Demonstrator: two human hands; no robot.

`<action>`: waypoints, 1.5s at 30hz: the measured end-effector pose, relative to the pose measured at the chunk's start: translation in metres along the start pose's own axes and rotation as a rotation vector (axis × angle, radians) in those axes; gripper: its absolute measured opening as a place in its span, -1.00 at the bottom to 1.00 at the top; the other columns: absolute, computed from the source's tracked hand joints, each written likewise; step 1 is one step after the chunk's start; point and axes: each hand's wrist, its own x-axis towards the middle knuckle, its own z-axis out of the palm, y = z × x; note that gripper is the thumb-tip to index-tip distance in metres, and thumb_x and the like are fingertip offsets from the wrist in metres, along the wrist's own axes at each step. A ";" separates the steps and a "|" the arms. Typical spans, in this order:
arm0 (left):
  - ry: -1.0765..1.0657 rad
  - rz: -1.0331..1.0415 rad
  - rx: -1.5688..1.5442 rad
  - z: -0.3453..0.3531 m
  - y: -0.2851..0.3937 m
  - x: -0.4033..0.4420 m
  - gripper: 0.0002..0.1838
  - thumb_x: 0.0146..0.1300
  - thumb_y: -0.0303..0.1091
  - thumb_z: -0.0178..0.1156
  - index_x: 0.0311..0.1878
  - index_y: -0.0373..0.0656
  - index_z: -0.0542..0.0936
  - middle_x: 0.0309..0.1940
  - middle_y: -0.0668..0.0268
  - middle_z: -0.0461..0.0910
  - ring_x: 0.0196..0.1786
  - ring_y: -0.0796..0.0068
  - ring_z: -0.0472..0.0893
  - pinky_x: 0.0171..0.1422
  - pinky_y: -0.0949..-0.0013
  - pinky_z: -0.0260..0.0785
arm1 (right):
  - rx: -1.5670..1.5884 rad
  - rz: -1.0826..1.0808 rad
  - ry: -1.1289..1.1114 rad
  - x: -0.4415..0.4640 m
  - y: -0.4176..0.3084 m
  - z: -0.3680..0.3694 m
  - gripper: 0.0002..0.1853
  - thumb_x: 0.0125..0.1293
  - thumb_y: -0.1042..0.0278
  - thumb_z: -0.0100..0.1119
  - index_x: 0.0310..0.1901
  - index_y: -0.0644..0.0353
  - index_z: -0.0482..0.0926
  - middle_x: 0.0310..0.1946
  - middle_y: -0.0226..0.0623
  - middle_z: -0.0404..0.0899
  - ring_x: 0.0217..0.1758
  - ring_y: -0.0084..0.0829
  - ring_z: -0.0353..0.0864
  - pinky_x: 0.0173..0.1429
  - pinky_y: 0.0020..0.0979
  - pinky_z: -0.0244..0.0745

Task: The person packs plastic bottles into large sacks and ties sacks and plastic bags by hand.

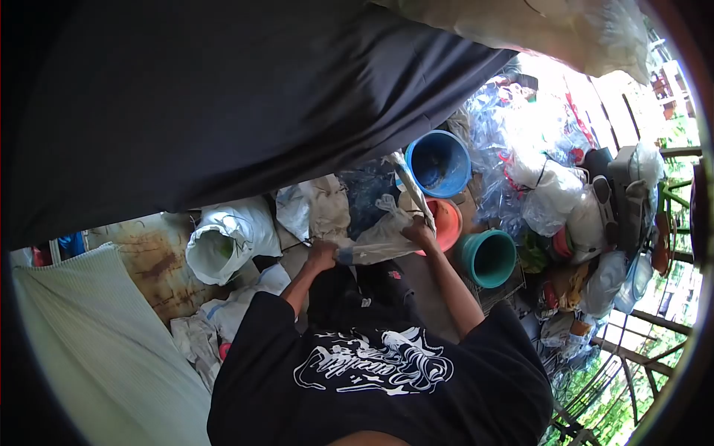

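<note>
A dirty white woven sack (383,249) is in front of my body, its mouth spread wide. My left hand (322,255) is closed round the near left part of its rim. On the right side of the rim, my right hand (420,232) grips the fabric with curled fingers. Crumpled clear plastic (366,195) shows inside or just behind the sack's mouth; I cannot tell which. Close to my right hand stand a red bucket (449,227) and, beyond it, a blue bucket (439,163).
A green bucket (487,259) stands at the right. Another white sack (253,230) lies open on the left. Piled bags of clear plastic (550,193) fill the right side. Large dark cloth (245,97) blocks the upper left, and a striped sheet (111,334) hangs lower left.
</note>
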 end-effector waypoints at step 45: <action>1.008 0.008 -2.683 0.012 -0.135 -0.394 -0.39 0.40 0.20 -0.11 0.29 -0.05 0.39 0.17 0.03 0.47 0.15 0.03 0.52 0.22 -0.03 0.39 | 1.229 -0.066 -1.203 -0.258 -0.385 0.349 -0.50 0.48 0.04 -0.15 0.24 0.26 0.36 0.13 -0.08 0.50 0.00 -0.15 0.55 0.15 -0.15 0.42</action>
